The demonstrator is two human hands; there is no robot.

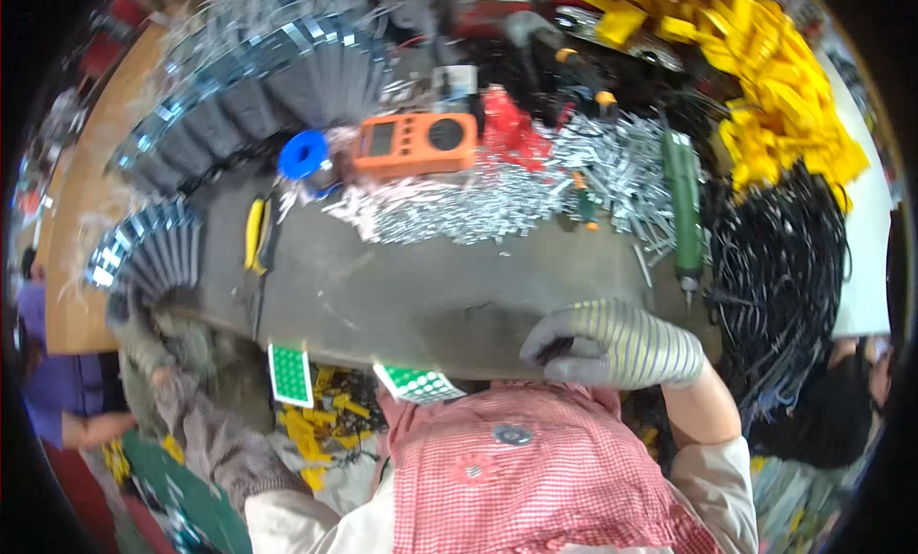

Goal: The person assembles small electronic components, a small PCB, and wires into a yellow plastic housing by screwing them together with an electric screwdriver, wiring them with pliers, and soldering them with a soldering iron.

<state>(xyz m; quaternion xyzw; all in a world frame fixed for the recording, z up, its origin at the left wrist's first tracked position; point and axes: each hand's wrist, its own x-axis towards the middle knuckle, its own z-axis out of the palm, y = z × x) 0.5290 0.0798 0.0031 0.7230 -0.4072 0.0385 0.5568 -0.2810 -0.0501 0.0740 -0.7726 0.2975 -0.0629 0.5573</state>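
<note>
My right hand (622,346), in a grey-and-yellow striped glove, rests at the table's near edge. Its fingers are loosely curled, with a dark gap towards the thumb and nothing visible in it. At the far left my left hand (140,336), also gloved, reaches up to a curved row of grey flat parts with shiny metal ends (153,248). Its fingers are blurred and partly hidden, so I cannot tell whether they grip a part. Yellow-handled pliers (256,234) lie to the right of that row. A green electric screwdriver (683,205) lies beyond my right hand.
Loose silvery pins (469,210) lie mid-table before an orange meter (417,145) and a blue spool (306,155). More grey parts (277,95) fan out behind. At right are black cables (775,267) and yellow pieces (775,86). Green-dotted cards (291,375) hang at the near edge.
</note>
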